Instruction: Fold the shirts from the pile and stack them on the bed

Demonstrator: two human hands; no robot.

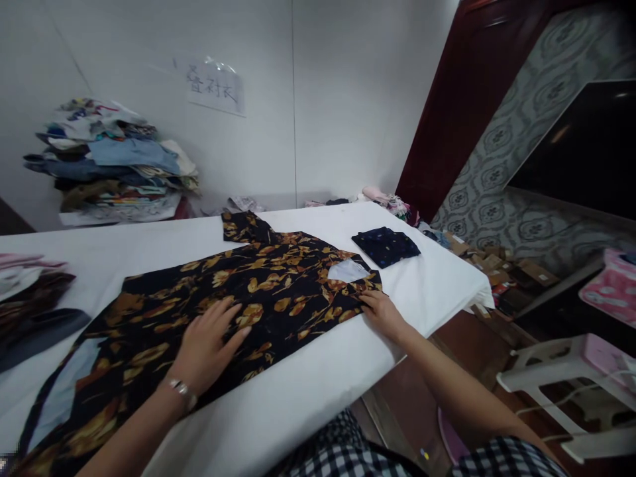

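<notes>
A shirt [291, 288] lies across the worktop [318, 377] — a folded garment [385, 246] just beyond its right end, loose clothes [37, 298] to its left, a clothes pile [129, 156] behind — with boxes [532, 271] farther right

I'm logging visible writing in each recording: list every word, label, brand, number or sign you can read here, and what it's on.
"叠衬衣": handwritten on the paper sign on the pale wall.
Coloured marks on the top garment of the tall pile: too blurred to tell if they are letters.
Any print on the cardboard boxes: too small to read.
Floral shirt: no readable text.
</notes>
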